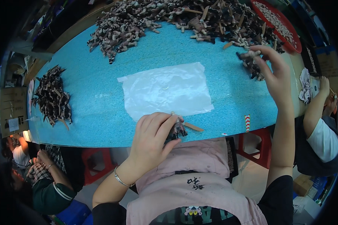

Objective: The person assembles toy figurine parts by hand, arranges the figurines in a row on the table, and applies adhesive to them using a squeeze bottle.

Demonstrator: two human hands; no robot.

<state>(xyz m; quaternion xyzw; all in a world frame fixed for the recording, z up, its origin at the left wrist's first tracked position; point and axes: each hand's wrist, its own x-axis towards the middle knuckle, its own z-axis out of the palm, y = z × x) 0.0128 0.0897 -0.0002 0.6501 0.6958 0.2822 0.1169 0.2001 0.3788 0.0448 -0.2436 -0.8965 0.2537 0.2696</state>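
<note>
Down at the near edge of the blue foam-topped table (101, 112), the left hand (152, 138) has its fingers (165, 125) curled shut around a small dark figurine with pale limbs (176, 129), which pokes out just past the fingertips; a flat tan wooden stick (193, 127) juts from it to the right. Just beyond those fingers lies a clear rectangular plastic sheet (167, 90), flat on the foam.

Farther out, the right hand (276, 75) reaches toward the far right of the table, thumb and forefinger pinched on a small pale-and-dark figurine piece (249, 54) at their tips, the other fingers loosely spread. Directly under and beyond those fingertips spreads a long heap of dark and beige figurines mixed with tan sticks (184, 17), running along the far edge of the table. Past the heap, to the right of the fingers, sits a round red tray (293, 34) filled with small pale pieces (276, 18); what they are cannot be told.

Well to the left of the left hand, a smaller pile of dark figurines with sticks (52, 97) rests on the foam.
</note>
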